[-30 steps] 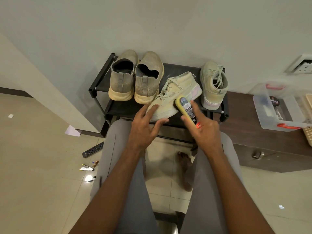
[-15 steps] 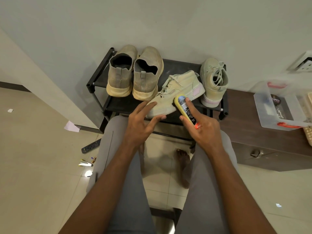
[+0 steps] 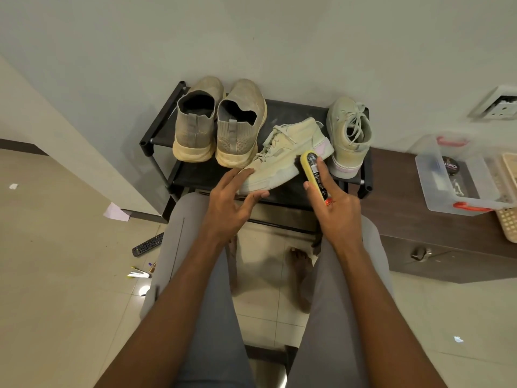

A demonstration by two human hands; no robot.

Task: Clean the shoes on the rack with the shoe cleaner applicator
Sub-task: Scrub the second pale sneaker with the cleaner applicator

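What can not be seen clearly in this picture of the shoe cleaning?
Head view only:
- Applicator: its working face is turned away; the label is too small to read.
- Tilted sneaker: its toe is covered by the left hand.
- Right hand: its grip on the underside is hidden.
- Clear plastic box: cut off by the right edge.

pale plain wall (image 3: 279, 37), glossy beige tiled floor (image 3: 56, 303), dark wooden cabinet (image 3: 436, 247) at right

Soft, dim room light — a bright glare spot on the floor (image 3: 144, 289) tiles; edges bend, corners look blurry.
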